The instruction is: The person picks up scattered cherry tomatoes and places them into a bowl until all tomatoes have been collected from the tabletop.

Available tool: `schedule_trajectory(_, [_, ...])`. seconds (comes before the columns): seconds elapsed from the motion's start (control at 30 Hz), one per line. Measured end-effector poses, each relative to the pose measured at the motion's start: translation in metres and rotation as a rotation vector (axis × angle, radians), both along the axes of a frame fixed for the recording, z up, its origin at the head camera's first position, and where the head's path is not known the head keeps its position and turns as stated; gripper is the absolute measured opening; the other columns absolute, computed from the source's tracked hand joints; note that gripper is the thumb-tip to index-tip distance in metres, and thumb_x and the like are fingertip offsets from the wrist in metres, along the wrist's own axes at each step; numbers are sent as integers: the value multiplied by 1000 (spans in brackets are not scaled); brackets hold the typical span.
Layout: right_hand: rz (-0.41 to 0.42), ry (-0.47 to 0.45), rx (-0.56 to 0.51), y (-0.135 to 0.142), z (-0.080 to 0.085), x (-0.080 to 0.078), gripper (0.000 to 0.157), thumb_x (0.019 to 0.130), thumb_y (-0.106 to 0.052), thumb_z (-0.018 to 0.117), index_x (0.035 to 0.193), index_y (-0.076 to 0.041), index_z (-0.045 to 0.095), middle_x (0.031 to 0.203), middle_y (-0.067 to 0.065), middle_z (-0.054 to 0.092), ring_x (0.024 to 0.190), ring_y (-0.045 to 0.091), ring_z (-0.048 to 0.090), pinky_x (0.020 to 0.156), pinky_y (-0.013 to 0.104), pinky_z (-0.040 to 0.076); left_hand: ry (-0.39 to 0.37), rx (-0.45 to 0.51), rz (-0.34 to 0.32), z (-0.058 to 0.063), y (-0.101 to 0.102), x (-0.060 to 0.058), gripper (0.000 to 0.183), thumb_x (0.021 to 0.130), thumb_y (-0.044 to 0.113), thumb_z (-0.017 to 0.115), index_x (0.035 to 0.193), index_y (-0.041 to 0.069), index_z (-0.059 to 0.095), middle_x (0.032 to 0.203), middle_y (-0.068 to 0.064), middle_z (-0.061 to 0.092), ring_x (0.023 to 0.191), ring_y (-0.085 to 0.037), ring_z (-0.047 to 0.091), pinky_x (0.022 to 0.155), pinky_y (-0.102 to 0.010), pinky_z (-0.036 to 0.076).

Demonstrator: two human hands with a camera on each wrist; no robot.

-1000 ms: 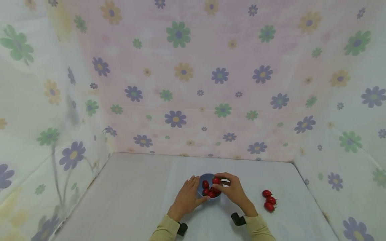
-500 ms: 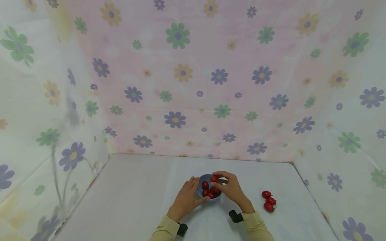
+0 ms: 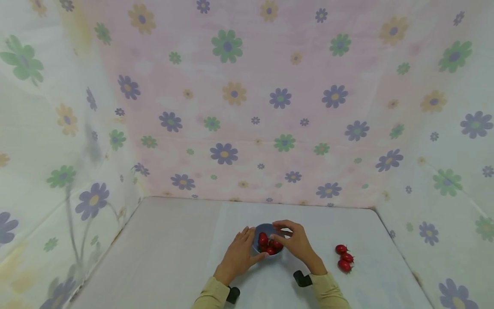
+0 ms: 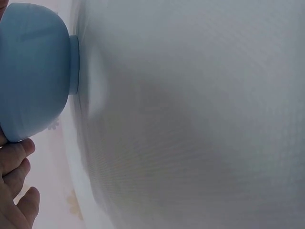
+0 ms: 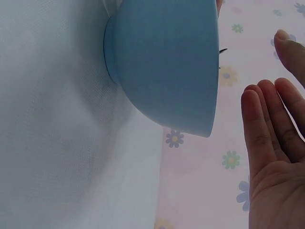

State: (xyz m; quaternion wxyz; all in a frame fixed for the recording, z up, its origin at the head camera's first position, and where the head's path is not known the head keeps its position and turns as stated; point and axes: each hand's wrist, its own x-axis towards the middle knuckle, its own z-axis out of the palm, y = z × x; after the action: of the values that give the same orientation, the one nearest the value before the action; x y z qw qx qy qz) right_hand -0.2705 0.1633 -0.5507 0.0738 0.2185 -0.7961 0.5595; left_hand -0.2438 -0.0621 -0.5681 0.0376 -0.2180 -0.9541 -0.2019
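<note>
A small blue bowl [image 3: 263, 227] stands on the white table with several red cherry tomatoes [image 3: 270, 251] inside. My left hand [image 3: 238, 256] holds the bowl from its left side, fingers along the rim and thumb across the front. In the left wrist view, fingertips [image 4: 27, 145] meet the rim of the bowl [image 4: 35, 71]. Over the bowl's right side is my right hand [image 3: 298, 243], thumb and fingers apart with nothing between them. The right wrist view shows that hand's fingers [image 5: 259, 129] extended, just beyond the bowl's rim.
Three more cherry tomatoes [image 3: 347, 257] lie close together on the table [image 3: 173, 249] to the right of the right hand. Flower-printed cloth [image 3: 254, 98] walls the table in at the back and both sides. A black wrist mount [image 3: 302, 279] sticks out beneath the right sleeve.
The right hand has let go of a cherry tomato, which now lies in the bowl with the others. The left hand has stayed on the bowl.
</note>
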Motion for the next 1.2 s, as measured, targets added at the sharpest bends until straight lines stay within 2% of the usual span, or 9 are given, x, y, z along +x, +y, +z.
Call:
schedule_trajectory(0.1, [-4, 29, -7, 2, -3, 0, 40, 83, -3, 83, 120, 4, 69, 117, 23, 70, 106, 35, 69, 89, 37, 61, -10, 6, 1, 0, 0, 0, 94, 93, 67, 60, 153, -3, 41, 156, -18, 45, 149, -34, 37, 120, -53, 33])
schedule_trajectory(0.23, [-3, 45, -21, 4, -2, 3, 39, 84, -3, 82, 119, 4, 69, 117, 24, 70, 105, 38, 69, 89, 41, 61, -11, 12, 4, 1, 0, 0, 94, 92, 66, 61, 152, -4, 41, 155, -18, 46, 148, -35, 38, 121, -53, 33])
schedule_trajectory(0.47, [-14, -36, -31, 11, 2, 13, 39, 86, -7, 81, 122, 2, 70, 120, 20, 71, 109, 36, 67, 93, 39, 60, 5, 25, 2, 2, -1, 1, 93, 93, 66, 59, 152, -3, 41, 155, -19, 46, 148, -36, 38, 121, -53, 33])
schedule_trajectory(0.63, [-41, -97, -14, 14, 15, 28, 38, 85, 0, 80, 121, 7, 68, 120, 26, 69, 111, 41, 66, 95, 42, 58, 16, 36, -4, 4, -1, 1, 93, 93, 66, 60, 152, -4, 42, 154, -19, 47, 147, -36, 39, 120, -53, 34])
schedule_trajectory(0.7, [-61, -117, -10, 17, 13, 31, 38, 85, 3, 79, 121, 7, 68, 120, 26, 69, 112, 42, 65, 95, 44, 58, 18, 32, -3, 4, -1, 1, 93, 93, 66, 60, 151, -4, 42, 154, -19, 47, 147, -36, 40, 120, -53, 34])
schedule_trajectory(0.87, [-97, -120, -23, 30, -10, 32, 38, 83, -2, 82, 119, 1, 71, 118, 17, 72, 109, 31, 68, 94, 37, 59, 12, 24, 3, 2, 0, 1, 92, 92, 65, 61, 151, -3, 43, 154, -19, 47, 147, -36, 40, 120, -53, 34])
schedule_trajectory(1.03, [-130, -126, -13, 42, -18, 41, 39, 82, -6, 84, 118, 1, 71, 116, 16, 72, 105, 20, 69, 92, 33, 60, 6, 23, 3, 2, 0, 1, 92, 93, 65, 61, 151, -3, 43, 154, -19, 47, 147, -36, 40, 121, -52, 33])
schedule_trajectory(1.2, [-214, -180, 2, 54, -21, 54, 38, 81, -2, 84, 117, 1, 72, 115, 18, 73, 103, 20, 69, 90, 31, 61, -7, 22, -4, 3, 0, 2, 94, 93, 68, 58, 152, -4, 42, 155, -19, 46, 147, -35, 39, 121, -52, 33])
